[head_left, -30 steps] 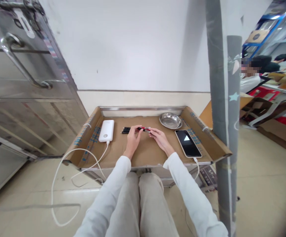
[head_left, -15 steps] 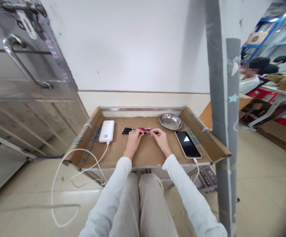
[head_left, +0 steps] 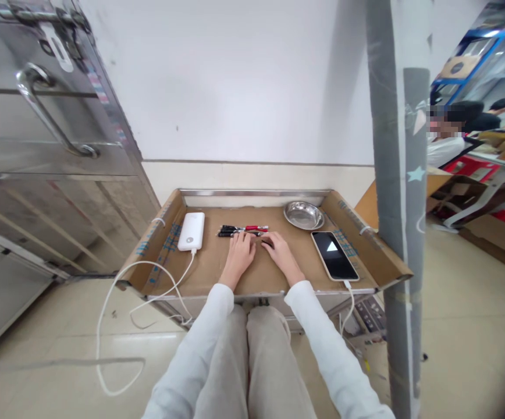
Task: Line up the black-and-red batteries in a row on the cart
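Several pens [head_left: 227, 231], black and red, lie side by side across the cardboard in the middle of the table. Just below them rests my left hand [head_left: 240, 254], palm down, its fingers stretched toward the nearest pen and lying flat; nothing shows in its grasp. To its right, my right hand [head_left: 280, 252] has its fingers bent together round a small black piece [head_left: 267, 244], which looks like part of a pen; most of it is hidden. A gap separates the two hands.
A white power bank [head_left: 191, 230] with a cable lies left of the pens. On the right are a round metal dish [head_left: 303, 215] and a phone [head_left: 334, 256] with a cable. Raised cardboard sides [head_left: 387, 253] border the table. A wrapped pillar [head_left: 403, 174] stands right.
My hands held a slim black item between them at the fingertips; now they are drawn apart from it and slightly lower. My left hand has flattened, while my right hand keeps a small black piece.
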`<state>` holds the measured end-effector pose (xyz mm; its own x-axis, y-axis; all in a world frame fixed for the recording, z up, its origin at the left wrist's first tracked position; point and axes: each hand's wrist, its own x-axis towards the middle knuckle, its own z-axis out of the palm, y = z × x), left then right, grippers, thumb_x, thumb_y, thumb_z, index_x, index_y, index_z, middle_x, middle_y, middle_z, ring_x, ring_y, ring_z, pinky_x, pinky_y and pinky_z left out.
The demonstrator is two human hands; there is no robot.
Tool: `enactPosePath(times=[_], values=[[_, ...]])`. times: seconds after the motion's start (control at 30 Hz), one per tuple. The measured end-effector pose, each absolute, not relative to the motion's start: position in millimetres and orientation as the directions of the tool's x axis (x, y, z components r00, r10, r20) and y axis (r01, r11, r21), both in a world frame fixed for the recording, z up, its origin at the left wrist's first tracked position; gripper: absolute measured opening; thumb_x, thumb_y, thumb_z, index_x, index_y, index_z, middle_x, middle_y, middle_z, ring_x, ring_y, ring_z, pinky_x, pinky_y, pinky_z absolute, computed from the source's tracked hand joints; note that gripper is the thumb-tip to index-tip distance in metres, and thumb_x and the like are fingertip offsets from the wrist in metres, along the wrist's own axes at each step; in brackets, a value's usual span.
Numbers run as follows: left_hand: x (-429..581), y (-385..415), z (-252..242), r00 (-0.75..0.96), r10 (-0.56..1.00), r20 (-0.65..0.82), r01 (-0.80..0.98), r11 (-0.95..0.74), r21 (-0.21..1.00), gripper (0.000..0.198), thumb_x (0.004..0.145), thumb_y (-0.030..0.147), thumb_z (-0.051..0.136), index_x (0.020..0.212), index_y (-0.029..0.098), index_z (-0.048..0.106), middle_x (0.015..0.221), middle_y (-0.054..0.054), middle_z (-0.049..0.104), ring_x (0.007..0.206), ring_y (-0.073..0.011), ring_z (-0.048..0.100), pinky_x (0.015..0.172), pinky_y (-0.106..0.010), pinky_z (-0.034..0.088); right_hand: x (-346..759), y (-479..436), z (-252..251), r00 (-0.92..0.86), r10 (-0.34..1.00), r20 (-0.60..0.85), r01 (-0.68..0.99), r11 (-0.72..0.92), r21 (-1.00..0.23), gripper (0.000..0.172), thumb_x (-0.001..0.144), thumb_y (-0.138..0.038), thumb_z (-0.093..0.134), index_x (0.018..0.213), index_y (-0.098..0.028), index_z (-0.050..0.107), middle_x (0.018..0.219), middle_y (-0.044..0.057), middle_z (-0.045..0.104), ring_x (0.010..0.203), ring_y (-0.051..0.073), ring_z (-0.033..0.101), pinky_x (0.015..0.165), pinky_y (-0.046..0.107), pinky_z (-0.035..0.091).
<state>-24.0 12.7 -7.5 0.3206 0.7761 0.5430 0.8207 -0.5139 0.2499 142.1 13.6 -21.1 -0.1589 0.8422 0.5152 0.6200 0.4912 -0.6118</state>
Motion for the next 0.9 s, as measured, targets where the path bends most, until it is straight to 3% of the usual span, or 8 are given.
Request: enactPosePath(times=[0.1,0.2,0.47,0.67,0.9], values=[[-23.0,15.9,-8.9,0.312,0.788,0.531,0.833,-0.496,0.246,0.013,0.088,0.024,0.049,0.098,0.018,0.055,0.097,-0.009,0.057,0.096,-0.025,0.05,0.083,-0.039,0.04,145.8,10.6,-24.6,-0.085,0.846,0.526,0.724,0.416,-0.551,0.015,0.087,-0.026,0.05,0.094,-0.02,0.061,0.093,0.008,0.058,0.095,0.023,0.052,0.088,0.042,0.043],[-20.4,21.4,-7.5,0.31,0.802,0.511,0.853,-0.471,0.223,0.011,0.089,0.025,0.048,0.091,0.018,0.056,0.094,-0.009,0.057,0.094,-0.0243,0.051,0.083,-0.039,0.04,146.3,13.1,-27.2,-0.085,0.852,0.516,0.723,0.409,-0.556,0.017,0.089,-0.026,0.047,0.088,-0.021,0.063,0.087,0.007,0.056,0.088,0.022,0.054,0.084,0.039,0.045],[-15.6,27.4,-3.3,0.235,0.819,0.524,0.908,-0.377,0.182,0.015,0.091,0.023,0.042,0.092,0.017,0.055,0.092,-0.01,0.055,0.09,-0.0251,0.05,0.078,-0.038,0.041,137.4,19.7,-17.3,-0.119,0.841,0.528,0.688,0.453,-0.567,0.026,0.089,-0.016,0.036,0.1,-0.021,0.059,0.098,0.007,0.055,0.09,0.02,0.056,0.084,0.035,0.045],[-19.4,20.2,-7.5,0.24,0.8,0.549,0.899,-0.397,0.185,0.019,0.091,0.024,0.039,0.093,0.017,0.057,0.095,-0.012,0.055,0.092,-0.027,0.05,0.079,-0.04,0.042,136.0,9.5,-12.8,-0.12,0.832,0.541,0.834,0.38,-0.4,0.026,0.086,-0.011,0.036,0.091,-0.019,0.06,0.09,0.009,0.055,0.089,0.022,0.051,0.085,0.036,0.041],[-27.2,12.4,-6.9,-0.083,0.796,0.6,0.934,-0.148,0.325,0.03,0.087,0.008,0.029,0.105,0.011,0.053,0.102,-0.018,0.056,0.097,-0.0287,0.051,0.082,-0.042,0.041,130.4,4.1,-8.3,-0.21,0.828,0.52,0.86,0.41,-0.304,0.033,0.087,-0.012,0.038,0.107,-0.023,0.062,0.098,0.009,0.055,0.091,0.023,0.05,0.083,0.036,0.04]])
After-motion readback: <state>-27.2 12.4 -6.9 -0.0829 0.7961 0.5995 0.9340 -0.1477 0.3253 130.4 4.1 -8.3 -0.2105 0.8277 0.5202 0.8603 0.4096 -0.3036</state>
